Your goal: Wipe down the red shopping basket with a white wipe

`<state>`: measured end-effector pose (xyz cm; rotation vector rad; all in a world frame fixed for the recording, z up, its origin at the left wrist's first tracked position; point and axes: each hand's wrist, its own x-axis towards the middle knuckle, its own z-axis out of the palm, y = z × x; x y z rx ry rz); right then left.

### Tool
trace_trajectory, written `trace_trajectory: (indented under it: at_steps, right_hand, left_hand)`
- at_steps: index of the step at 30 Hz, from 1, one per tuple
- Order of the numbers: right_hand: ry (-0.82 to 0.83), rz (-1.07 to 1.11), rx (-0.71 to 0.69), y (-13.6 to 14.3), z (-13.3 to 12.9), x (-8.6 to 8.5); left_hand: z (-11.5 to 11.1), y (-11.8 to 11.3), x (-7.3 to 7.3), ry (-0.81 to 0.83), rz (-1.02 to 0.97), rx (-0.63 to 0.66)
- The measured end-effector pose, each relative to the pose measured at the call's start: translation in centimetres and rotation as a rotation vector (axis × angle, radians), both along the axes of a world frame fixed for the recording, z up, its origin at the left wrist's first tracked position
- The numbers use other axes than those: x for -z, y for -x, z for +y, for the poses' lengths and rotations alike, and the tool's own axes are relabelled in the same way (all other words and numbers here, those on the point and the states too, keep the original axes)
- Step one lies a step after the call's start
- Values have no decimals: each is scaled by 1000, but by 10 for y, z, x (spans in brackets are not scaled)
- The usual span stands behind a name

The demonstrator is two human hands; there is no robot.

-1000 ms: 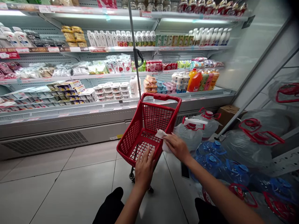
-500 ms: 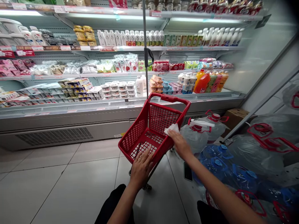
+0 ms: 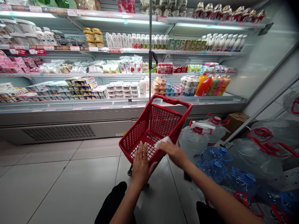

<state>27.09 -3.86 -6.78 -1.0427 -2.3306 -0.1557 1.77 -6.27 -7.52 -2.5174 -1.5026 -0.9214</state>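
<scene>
A red plastic shopping cart [image 3: 166, 122] with lattice sides stands on the tiled floor in front of me, its handle toward the chiller. My left hand [image 3: 141, 168] lies against the cart's near rim, fingers stretched out and thumb apart. In my right hand [image 3: 173, 151] is a white wipe [image 3: 163, 142], gripped at the fingertips over the cart's right side near the front corner. The wipe is partly covered by the fingers, and that hand is a little blurred.
A refrigerated display [image 3: 70, 116] of dairy and drinks runs behind the cart. Large clear water bottles [image 3: 192, 140] and blue-tinted bottles [image 3: 216, 168] crowd the right side. A dark phone-like object [image 3: 187, 176] lies on the floor by them. A cardboard box [image 3: 237, 121] sits farther back.
My right hand has slid with the wipe along the cart's right side, toward me and to the left. My left hand's fingers have straightened, pointing more forward. The view has shifted slightly.
</scene>
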Motion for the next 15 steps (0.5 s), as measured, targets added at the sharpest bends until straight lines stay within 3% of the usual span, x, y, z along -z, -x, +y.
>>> trace_trajectory:
  at_steps: [3, 6, 11, 15]
  right_hand:
    - [15, 47, 173, -37, 28, -11]
    - [21, 65, 226, -37, 33, -14]
    - [-16, 71, 136, 27, 1, 3]
    - [-52, 10, 41, 87, -28, 14]
  left_hand:
    - [1, 2, 1, -16, 44, 11]
    - [3, 7, 0, -30, 60, 38]
    - [14, 33, 3, -20, 64, 0]
    - [23, 46, -3, 8, 3, -119]
